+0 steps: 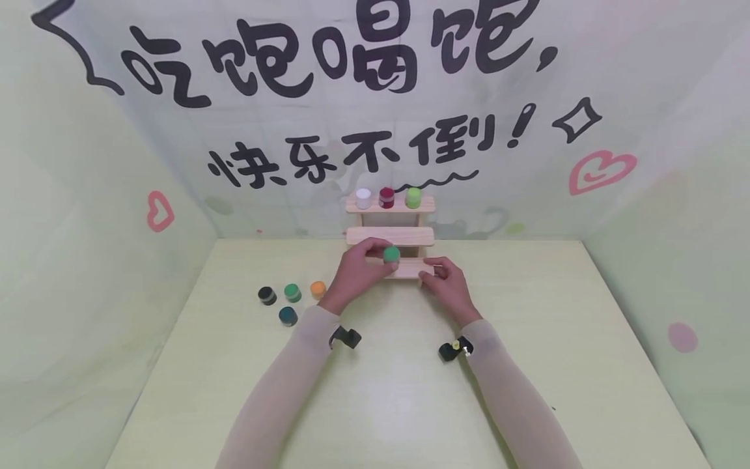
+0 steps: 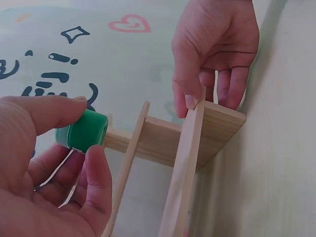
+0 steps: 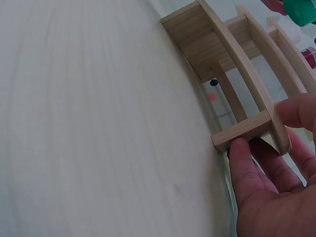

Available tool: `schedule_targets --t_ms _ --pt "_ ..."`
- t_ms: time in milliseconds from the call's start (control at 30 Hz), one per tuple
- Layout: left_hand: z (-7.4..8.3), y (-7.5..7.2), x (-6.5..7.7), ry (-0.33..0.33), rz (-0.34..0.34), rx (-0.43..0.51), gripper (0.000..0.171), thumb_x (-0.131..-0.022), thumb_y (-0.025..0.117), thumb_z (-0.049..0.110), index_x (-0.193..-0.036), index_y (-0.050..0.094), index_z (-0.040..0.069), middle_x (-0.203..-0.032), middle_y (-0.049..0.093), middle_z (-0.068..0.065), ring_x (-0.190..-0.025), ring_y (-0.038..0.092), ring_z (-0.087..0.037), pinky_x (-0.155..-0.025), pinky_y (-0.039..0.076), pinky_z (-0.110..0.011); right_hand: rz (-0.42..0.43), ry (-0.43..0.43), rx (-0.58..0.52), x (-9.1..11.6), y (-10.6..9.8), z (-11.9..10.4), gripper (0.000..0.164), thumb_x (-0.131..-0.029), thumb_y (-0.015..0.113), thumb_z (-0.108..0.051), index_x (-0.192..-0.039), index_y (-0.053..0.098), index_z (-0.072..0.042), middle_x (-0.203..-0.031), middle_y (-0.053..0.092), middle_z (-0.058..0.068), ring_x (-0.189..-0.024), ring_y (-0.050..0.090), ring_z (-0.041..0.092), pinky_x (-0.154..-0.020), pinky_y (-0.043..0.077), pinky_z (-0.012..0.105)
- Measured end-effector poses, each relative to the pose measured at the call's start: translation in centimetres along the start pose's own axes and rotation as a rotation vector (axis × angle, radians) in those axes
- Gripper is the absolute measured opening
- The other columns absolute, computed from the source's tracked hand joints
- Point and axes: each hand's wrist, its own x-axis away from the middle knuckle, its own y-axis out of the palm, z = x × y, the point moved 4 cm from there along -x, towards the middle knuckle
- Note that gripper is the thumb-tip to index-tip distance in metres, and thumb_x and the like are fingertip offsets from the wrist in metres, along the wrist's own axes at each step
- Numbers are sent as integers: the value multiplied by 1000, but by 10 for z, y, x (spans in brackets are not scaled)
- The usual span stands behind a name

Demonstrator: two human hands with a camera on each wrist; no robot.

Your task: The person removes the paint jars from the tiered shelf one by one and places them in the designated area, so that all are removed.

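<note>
My left hand [image 1: 359, 272] pinches a small jar with a green lid [image 1: 391, 255] between thumb and fingers, in front of a three-tier wooden stand [image 1: 389, 236]. In the left wrist view the green jar [image 2: 88, 131] is tilted and apart from the stand. My right hand [image 1: 451, 290] grips the right end of the stand's lowest board; in the right wrist view its fingers [image 3: 242, 163] touch the side support. A white jar [image 1: 363, 198], a dark red jar [image 1: 387, 198] and a light green jar [image 1: 413, 198] stand in a row on the top board.
Left of my left hand, a black jar [image 1: 267, 296], a green jar [image 1: 292, 292], a dark teal jar [image 1: 288, 316] and an orange jar [image 1: 318, 290] sit on the pale table [image 1: 398, 391]. Behind the stand hangs a cloth backdrop [image 1: 281, 215] with large black lettering.
</note>
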Motion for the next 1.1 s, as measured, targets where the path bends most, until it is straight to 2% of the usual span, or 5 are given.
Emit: schedule_targets --t_ms 233,533,667,867,1100 --pt "-5 -30 25 -1 16 25 41 -90 85 28 -127 69 22 -120 70 0 -121 63 -28 -94 58 -42 -4 7 -49 -3 1 1 40 -98 76 -20 -136 64 -15 -117 77 18 -91 75 18 -80 58 20" --pt "-38 -75 58 -44 74 49 48 -91 85 30 -135 67 18 -122 68 -4 -115 65 -38 -74 56 -22 -18 -3 -104 -3 2 0 41 -97 77 -17 -135 64 -10 -112 77 13 -89 74 13 -82 62 23" --pt "-56 -95 74 -68 110 41 52 -92 84 29 -138 66 16 -124 68 -6 -118 62 -34 -83 55 -22 -22 -3 -102 -4 0 2 41 -97 77 -18 -135 64 -11 -109 77 9 -92 75 15 -84 62 24" --pt "-83 -121 97 -130 161 14 51 -94 82 30 -140 64 17 -128 66 -6 -117 60 -31 -84 55 -20 -24 4 -102 -4 -1 1 40 -97 78 -18 -135 65 -12 -107 77 10 -91 75 16 -84 62 24" --pt "-115 -145 120 -188 221 -124 51 -97 79 32 -142 63 16 -131 68 -7 -122 61 -25 -84 52 -13 -18 20 -105 -3 0 3 43 -97 78 -17 -137 64 -9 -108 77 8 -93 75 20 -85 63 26"
